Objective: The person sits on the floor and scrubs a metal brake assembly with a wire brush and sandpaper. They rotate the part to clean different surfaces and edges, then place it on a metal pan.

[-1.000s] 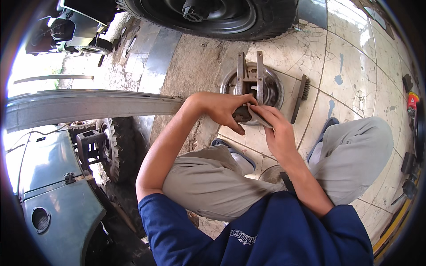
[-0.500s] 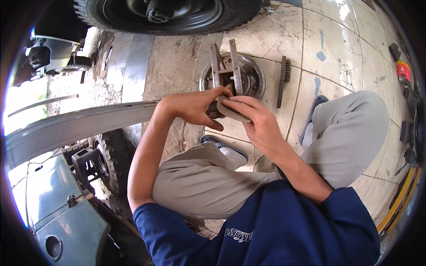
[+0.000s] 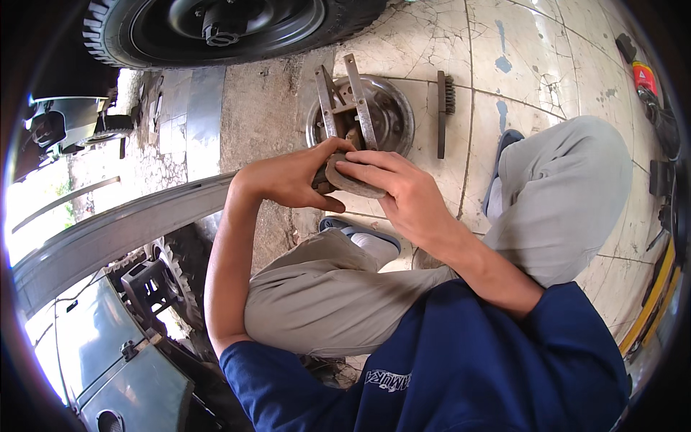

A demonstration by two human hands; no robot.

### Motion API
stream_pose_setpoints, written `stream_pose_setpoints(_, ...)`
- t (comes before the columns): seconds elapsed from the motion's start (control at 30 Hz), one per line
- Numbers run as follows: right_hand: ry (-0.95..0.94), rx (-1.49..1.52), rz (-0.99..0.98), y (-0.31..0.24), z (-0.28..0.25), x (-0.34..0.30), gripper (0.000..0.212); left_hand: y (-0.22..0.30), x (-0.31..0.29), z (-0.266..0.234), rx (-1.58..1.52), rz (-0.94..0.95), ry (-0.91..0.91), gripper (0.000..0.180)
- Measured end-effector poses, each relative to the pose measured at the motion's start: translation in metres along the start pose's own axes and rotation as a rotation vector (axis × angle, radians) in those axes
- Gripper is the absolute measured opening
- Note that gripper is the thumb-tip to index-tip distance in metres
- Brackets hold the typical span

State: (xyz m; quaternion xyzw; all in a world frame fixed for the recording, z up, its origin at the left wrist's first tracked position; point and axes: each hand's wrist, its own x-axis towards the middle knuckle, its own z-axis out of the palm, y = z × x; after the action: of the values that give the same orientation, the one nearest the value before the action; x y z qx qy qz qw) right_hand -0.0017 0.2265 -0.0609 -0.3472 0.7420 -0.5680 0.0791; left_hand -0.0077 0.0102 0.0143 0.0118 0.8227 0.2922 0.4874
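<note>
My right hand (image 3: 412, 193) presses its fingers on a flat, brown-grey piece with a rounded edge, like a worn abrasive disc (image 3: 354, 183). My left hand (image 3: 288, 176) curves its thumb and fingers round a dark metal part (image 3: 324, 180) just left of that disc; the hands hide most of this part. Beyond my fingers a metal bracket with two bars (image 3: 361, 108) stands over a round, rusty steel wheel-like piece (image 3: 403, 119) on the floor. How the dark part joins the bracket is hidden.
A wire brush (image 3: 442, 115) lies on the tiles (image 3: 497, 108) to the right. A large tyred wheel (image 3: 237, 36) is at the far side. A long metal beam (image 3: 129, 209) reaches in from the left, above a vehicle body (image 3: 122, 360). A red-labelled container (image 3: 645, 78) stands far right.
The view has shifted, so the floor things sit slightly farther left and higher. Both hands keep nearly the same hold on the disc and metal part.
</note>
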Motion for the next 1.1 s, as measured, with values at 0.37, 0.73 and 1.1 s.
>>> stream_pose_setpoints(0.37, -0.015, 0.065, 0.075, 0.01, 0.004, -0.002, 0.049, -0.005, 0.001, 0.001, 0.03, 0.048, 0.029, 0.099)
stream_pose_setpoints(0.73, -0.041, 0.12, 0.076, 0.003, 0.002, -0.002, 0.055, -0.01, 0.002, 0.004, -0.007, 0.1, 0.048, 0.091)
stream_pose_setpoints(1.1, 0.047, 0.055, 0.011, 0.002, 0.006, -0.003, 0.047, -0.013, 0.002, 0.004, 0.047, 0.112, 0.07, 0.093)
